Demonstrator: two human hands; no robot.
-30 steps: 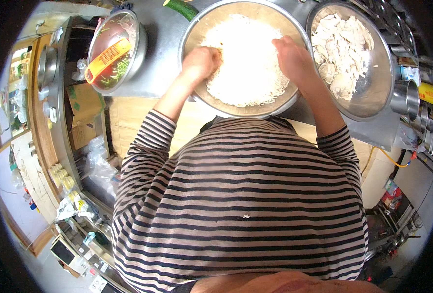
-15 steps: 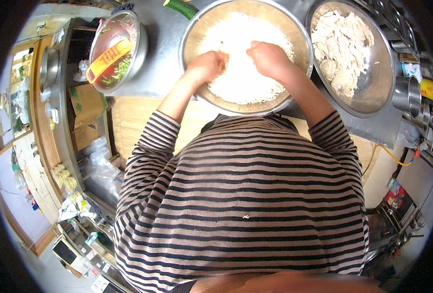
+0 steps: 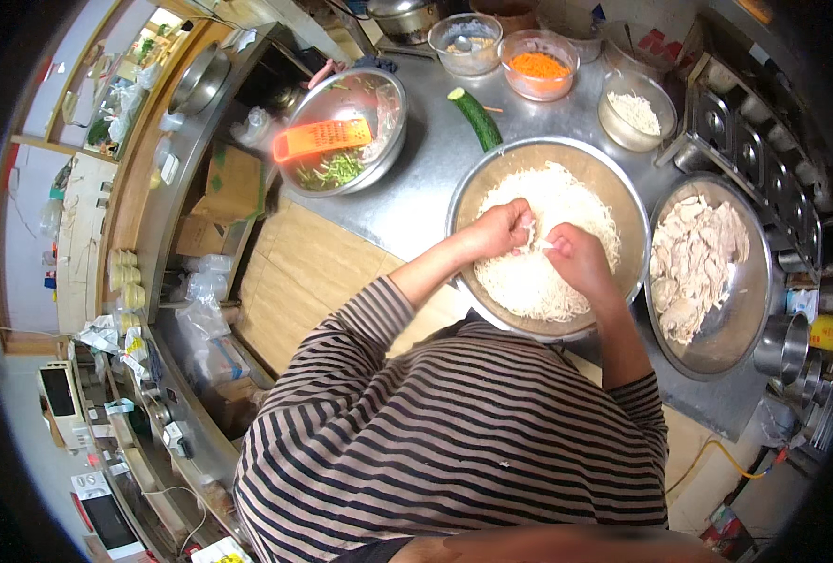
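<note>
A wide steel bowl (image 3: pixel 628 291) in front of me holds a heap of fine white shreds (image 3: pixel 529 296) that look like shredded chicken. My left hand (image 3: pixel 504 229) and my right hand (image 3: pixel 578 257) are close together above the heap. Both hands have their fingers closed in a pinch. Between them shows a small pale piece of chicken (image 3: pixel 540 240), mostly covered by the fingers. To the right, a second steel bowl (image 3: pixel 728 330) carries larger chunks of cooked chicken (image 3: pixel 693 263).
At the left stands a steel bowl (image 3: pixel 390 161) with green shreds and an orange grater (image 3: pixel 324 139) across it. A cucumber (image 3: pixel 477 119) lies behind the middle bowl. Further back are bowls of orange shreds (image 3: pixel 540 68) and white shreds (image 3: pixel 634 113). Lidded metal containers (image 3: pixel 749 155) line the right.
The view has turned and shifted, bringing the back of the counter into sight. My hands have come closer together over the shreds, and a pale piece now shows between them.
</note>
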